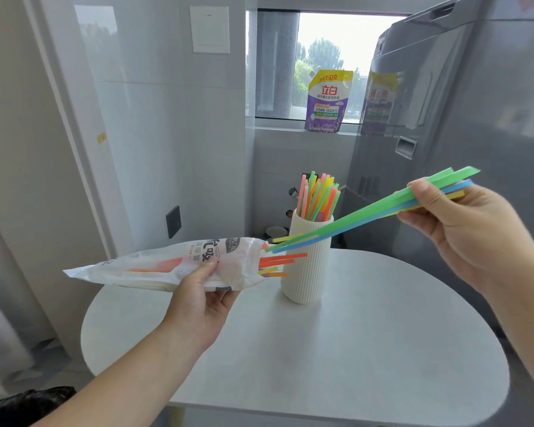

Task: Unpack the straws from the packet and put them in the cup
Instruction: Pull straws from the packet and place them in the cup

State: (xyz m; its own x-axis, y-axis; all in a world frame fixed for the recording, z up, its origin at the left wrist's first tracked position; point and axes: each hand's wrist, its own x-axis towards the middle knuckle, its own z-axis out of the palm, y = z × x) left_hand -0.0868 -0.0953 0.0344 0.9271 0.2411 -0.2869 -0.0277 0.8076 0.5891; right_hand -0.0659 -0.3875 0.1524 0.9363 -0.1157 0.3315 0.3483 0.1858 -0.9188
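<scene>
A person's left hand (204, 303) and right hand (469, 229), both bare, with bare forearms running to the picture's edge and short, natural thumbnails.

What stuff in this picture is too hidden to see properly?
Head view:
- Straws left inside the packet: its printed wrapper hides the count.
- The cup: its wall covers the lower ends of the standing straws.
- A black thing, bottom left: cut off by the picture's edge.

Home utility rm, washer (438, 97), detergent pouch (326, 101) on sill (278, 128)
</scene>
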